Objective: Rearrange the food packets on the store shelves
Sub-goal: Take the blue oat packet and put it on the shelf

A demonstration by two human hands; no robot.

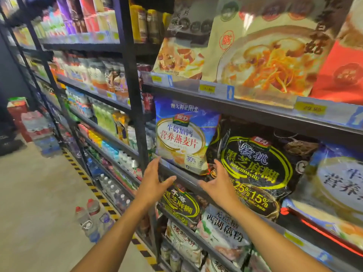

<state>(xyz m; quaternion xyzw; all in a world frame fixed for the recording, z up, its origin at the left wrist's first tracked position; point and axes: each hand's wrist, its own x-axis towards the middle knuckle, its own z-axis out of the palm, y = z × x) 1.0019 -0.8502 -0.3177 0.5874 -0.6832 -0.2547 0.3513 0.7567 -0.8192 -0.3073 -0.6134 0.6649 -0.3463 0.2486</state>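
A blue and white oatmeal packet (181,136) stands upright at the left end of the middle shelf (196,181). To its right leans a black sesame-paste packet (257,167) with yellow rings. My left hand (155,179) is open, fingers spread, just below the blue packet's lower left corner. My right hand (220,183) is open too, its fingers against the black packet's lower left edge, below the blue packet's right corner. Neither hand grips anything. Another blue packet (341,185) lies at the far right.
The top shelf holds large soup-mix packets (273,55). Below the hands sit a smaller black packet (180,203) and white packets (224,234). Bottled drinks (106,116) fill the racks to the left. Water bottles (90,218) stand on the floor by yellow-black tape.
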